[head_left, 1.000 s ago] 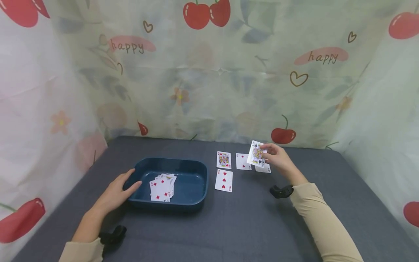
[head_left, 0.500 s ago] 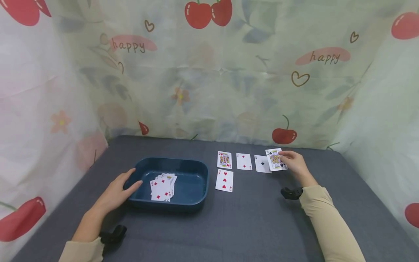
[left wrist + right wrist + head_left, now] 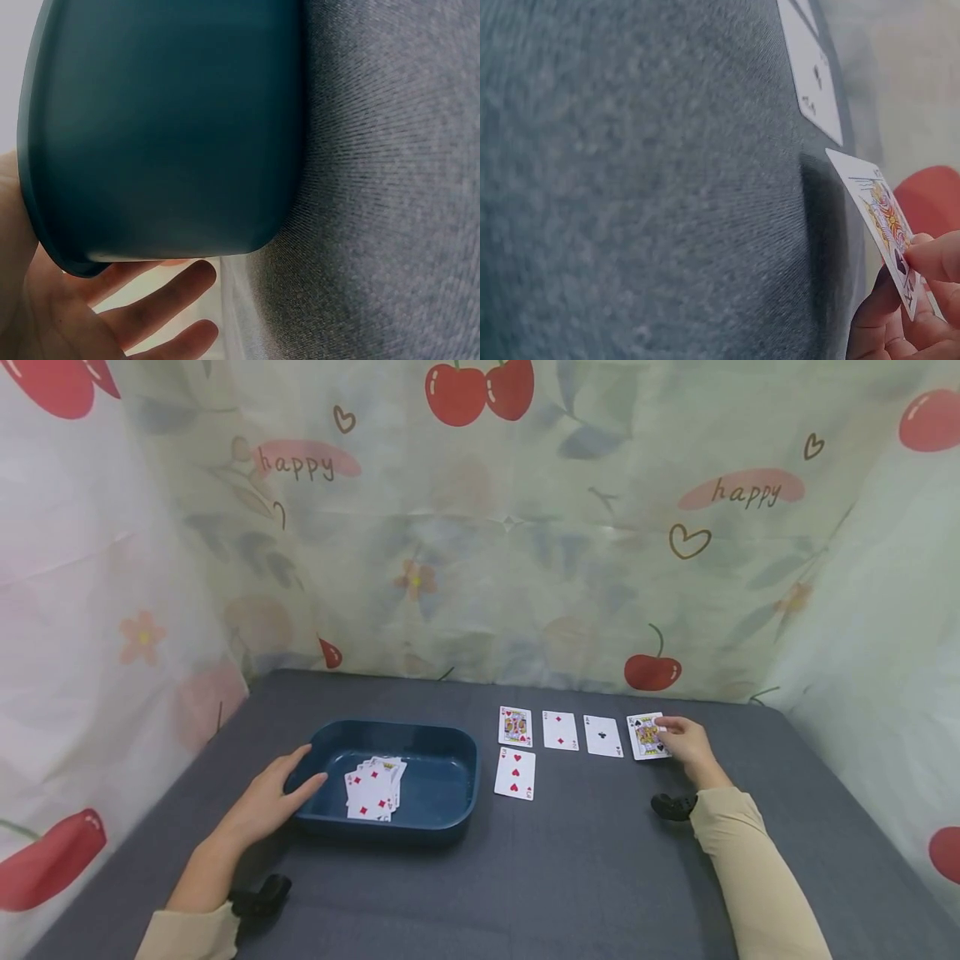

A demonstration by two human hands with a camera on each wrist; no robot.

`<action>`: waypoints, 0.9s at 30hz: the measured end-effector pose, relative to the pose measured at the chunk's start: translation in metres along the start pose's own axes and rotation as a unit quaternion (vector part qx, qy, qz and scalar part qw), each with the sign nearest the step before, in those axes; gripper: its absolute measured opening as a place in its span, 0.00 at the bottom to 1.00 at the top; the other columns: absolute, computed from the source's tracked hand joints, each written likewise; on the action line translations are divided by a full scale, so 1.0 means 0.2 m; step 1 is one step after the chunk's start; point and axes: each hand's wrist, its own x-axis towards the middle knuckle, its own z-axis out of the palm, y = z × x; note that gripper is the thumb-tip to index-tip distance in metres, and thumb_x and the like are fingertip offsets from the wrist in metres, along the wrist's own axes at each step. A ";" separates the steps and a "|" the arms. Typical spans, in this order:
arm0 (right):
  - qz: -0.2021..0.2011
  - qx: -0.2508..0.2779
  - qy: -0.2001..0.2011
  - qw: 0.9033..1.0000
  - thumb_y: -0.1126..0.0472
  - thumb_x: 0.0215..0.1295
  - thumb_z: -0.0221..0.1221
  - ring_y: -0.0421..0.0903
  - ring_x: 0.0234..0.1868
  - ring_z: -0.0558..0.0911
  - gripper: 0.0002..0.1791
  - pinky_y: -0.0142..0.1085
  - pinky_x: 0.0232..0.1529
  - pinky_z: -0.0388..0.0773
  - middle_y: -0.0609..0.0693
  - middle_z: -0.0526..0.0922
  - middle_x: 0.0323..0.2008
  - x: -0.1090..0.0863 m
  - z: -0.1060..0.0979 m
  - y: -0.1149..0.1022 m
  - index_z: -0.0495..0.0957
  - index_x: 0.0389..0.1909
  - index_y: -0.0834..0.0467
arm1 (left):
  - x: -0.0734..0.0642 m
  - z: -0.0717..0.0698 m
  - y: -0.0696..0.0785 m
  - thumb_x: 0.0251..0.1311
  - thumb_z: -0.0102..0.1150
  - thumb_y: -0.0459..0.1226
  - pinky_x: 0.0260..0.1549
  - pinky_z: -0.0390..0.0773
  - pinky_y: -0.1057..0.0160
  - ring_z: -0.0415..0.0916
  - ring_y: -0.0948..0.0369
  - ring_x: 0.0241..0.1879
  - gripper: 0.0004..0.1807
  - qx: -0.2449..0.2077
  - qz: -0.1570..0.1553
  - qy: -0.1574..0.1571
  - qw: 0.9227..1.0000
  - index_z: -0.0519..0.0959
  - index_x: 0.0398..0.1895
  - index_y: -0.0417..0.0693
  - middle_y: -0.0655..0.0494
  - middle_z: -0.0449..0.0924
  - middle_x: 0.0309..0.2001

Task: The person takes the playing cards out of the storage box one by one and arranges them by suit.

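Observation:
My right hand [image 3: 686, 745] pinches a playing card [image 3: 647, 737], a spade face card, between thumb and fingers at its right edge. In the right wrist view that card [image 3: 881, 221] is tilted over the dark cloth, its shadow beside it. My left hand [image 3: 266, 797] rests at the left end of a dark blue tray [image 3: 442, 735], thumb over the rim. From the left wrist, its fingers [image 3: 161, 304] show spread and nearly straight outside the tray wall. Several cards [image 3: 371, 792] lie in a loose pile in the tray, a diamond card on top.
Left of the held card, a club card [image 3: 603, 737], a two of diamonds [image 3: 559, 730] and a heart face card [image 3: 515, 727] lie in a row. Below the last lies a three of hearts [image 3: 514, 773]. A printed curtain [image 3: 480, 568] stands behind the table.
My right hand has carried the spade face card to the right and down, past the club card, which is uncovered now. The left hand stays on the tray.

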 end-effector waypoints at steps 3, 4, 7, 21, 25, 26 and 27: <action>-0.003 -0.009 -0.002 1.000 0.67 0.64 0.46 0.50 0.49 0.71 0.23 0.25 0.35 0.66 0.70 0.70 0.54 0.00 0.00 0.01 0.66 0.59 0.72 | 0.00 0.00 0.00 0.65 0.45 0.56 0.60 0.54 0.29 0.49 0.33 0.66 0.43 0.000 -0.004 -0.004 1.000 0.49 0.71 0.37 0.28 0.50 0.69; -0.004 -0.010 -0.002 1.000 0.67 0.64 0.46 0.51 0.49 0.71 0.23 0.25 0.35 0.66 0.70 0.70 0.54 0.01 0.00 0.01 0.66 0.59 0.73 | 0.00 0.00 0.00 0.65 0.44 0.57 0.59 0.54 0.29 0.49 0.33 0.66 0.43 0.000 -0.005 -0.005 1.000 0.49 0.71 0.37 0.28 0.50 0.69; 0.000 -0.011 -0.005 1.000 0.67 0.64 0.46 0.52 0.50 0.70 0.23 0.28 0.38 0.67 0.71 0.69 0.55 0.01 0.00 0.01 0.66 0.59 0.73 | 0.00 0.01 0.00 0.64 0.45 0.57 0.59 0.55 0.30 0.50 0.33 0.66 0.43 0.000 -0.007 -0.005 1.000 0.49 0.71 0.37 0.28 0.50 0.69; -0.002 -0.019 -0.010 1.000 0.69 0.61 0.49 0.48 0.42 0.74 0.23 0.23 0.29 0.67 0.73 0.71 0.53 0.05 0.01 0.02 0.66 0.57 0.75 | 0.01 0.00 -0.01 0.64 0.44 0.57 0.60 0.55 0.30 0.50 0.33 0.66 0.43 0.001 0.001 0.002 1.000 0.49 0.71 0.36 0.28 0.50 0.69; -0.002 -0.021 -0.002 1.000 0.69 0.60 0.49 0.47 0.41 0.73 0.23 0.23 0.29 0.67 0.72 0.72 0.50 0.05 0.02 0.02 0.66 0.56 0.76 | 0.00 0.01 -0.01 0.64 0.44 0.57 0.60 0.55 0.30 0.50 0.33 0.66 0.43 0.002 0.000 0.001 1.000 0.50 0.71 0.37 0.28 0.51 0.69; -0.003 -0.021 0.000 1.000 0.69 0.59 0.50 0.46 0.39 0.74 0.23 0.23 0.28 0.67 0.72 0.73 0.49 0.05 0.02 0.02 0.66 0.56 0.76 | 0.00 0.01 0.00 0.64 0.44 0.57 0.60 0.54 0.30 0.50 0.33 0.66 0.43 0.003 -0.001 0.001 1.000 0.50 0.71 0.37 0.28 0.51 0.69; -0.005 -0.023 0.003 1.000 0.69 0.59 0.50 0.45 0.38 0.74 0.23 0.23 0.28 0.67 0.71 0.73 0.48 0.05 0.03 0.02 0.67 0.55 0.76 | 0.00 0.01 0.00 0.64 0.44 0.57 0.60 0.54 0.30 0.50 0.33 0.66 0.43 0.003 -0.001 0.001 1.000 0.50 0.71 0.37 0.28 0.51 0.69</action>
